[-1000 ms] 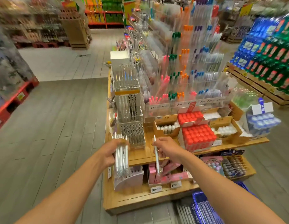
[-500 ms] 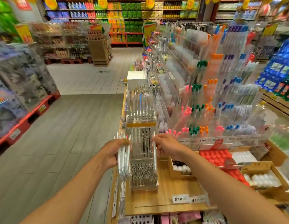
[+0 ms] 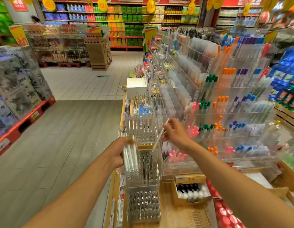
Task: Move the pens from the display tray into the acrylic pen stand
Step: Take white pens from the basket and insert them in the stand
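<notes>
Your view had swung up from the lower shelves to the tiered acrylic pen stand (image 3: 143,168) on the wooden shelf (image 3: 176,216), so the stand now sat dead centre and close under both hands. A second ago you were still down by the lower trays; by this frame both arms had lifted to the stand's middle tiers. I judged that as pickup finished and insertion starting.

Your left hand (image 3: 121,152) was clenched round a bundle of white pens (image 3: 130,159), held roughly upright, right against the stand's left wall, beside the tier with the orange strip. The bundle looked about the same as before, so none had gone in yet.

Your right hand (image 3: 175,134) pinched a single white pen (image 3: 158,139). It had been near vertical half a second earlier; now it was tilted, top end up to the right, lower tip aimed down-left at the orange-strip tier, just over its top edge. Couldn't tell if the tip was already touching a slot, too blurred.

The display tray was not in view in this frame. The upper tier already held a row of pens (image 3: 139,122), and the lower tiers dark ones.
</notes>
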Tool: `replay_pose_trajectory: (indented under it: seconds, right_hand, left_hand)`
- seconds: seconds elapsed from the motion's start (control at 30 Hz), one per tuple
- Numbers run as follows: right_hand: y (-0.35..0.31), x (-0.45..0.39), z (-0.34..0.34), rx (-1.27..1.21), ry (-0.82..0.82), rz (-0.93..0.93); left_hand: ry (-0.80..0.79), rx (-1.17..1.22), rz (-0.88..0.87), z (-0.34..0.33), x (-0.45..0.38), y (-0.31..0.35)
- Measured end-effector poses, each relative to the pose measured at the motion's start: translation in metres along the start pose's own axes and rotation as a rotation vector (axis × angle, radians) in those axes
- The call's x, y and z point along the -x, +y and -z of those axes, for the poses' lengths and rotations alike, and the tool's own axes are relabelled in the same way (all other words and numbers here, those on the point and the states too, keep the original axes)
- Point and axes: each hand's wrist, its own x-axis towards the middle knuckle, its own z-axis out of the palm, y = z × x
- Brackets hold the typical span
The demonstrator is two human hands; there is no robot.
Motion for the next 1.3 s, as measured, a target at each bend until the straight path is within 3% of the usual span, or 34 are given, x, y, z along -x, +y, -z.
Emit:
replay_pose_trajectory:
  seconds: [0.17, 0.27, 0.97, 1.17, 1.3]
  right_hand:
    - [-0.011, -0.019, 0.005, 0.124, 0.230, 0.186]
    - [-0.011, -0.024, 0.001, 0.205, 0.269, 0.262]
    - [0.004, -0.043, -0.024, 0.596, 0.126, 0.230]
    - [0.017, -0.046, -0.028, 0.659, 0.181, 0.200]
    - [0.014, -0.048, -0.026, 0.755, 0.101, 0.202]
  left_hand:
    - [-0.012, -0.008, 0.030, 0.001, -0.010, 0.014]
    - [-0.014, -0.008, 0.036, 0.002, -0.013, 0.018]
    - [0.001, -0.060, 0.032, 0.004, -0.025, 0.020]
    - [-0.001, -0.096, 0.028, 0.003, -0.021, 0.018]
    - [-0.004, -0.103, 0.034, 0.001, -0.020, 0.016]
